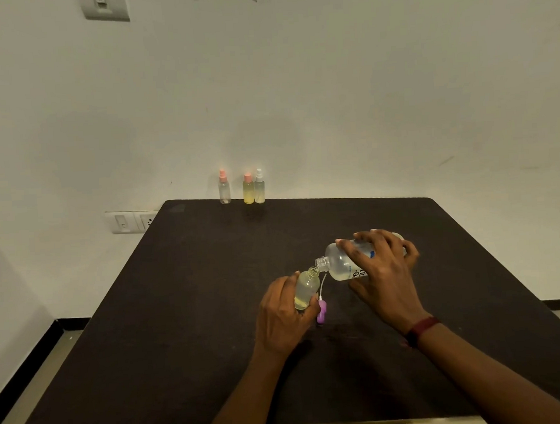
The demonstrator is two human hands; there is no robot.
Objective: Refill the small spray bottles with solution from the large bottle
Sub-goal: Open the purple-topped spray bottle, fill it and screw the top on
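Left hand [285, 313] is gripping a small open spray bottle [306, 287] near the middle of the table [180, 316] while the right hand [387, 280] is holding the large bottle [341, 265] tipped mouth-to-mouth, likely pouring, and next needing a slow tip back.

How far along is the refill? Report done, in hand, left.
Done: yellow-filled bottle and white-capped bottle stand capped with liquid. In hand: left hand holds the open small bottle; right hand tips the large bottle into it. Left: purple spray head, near-empty pink-capped bottle.
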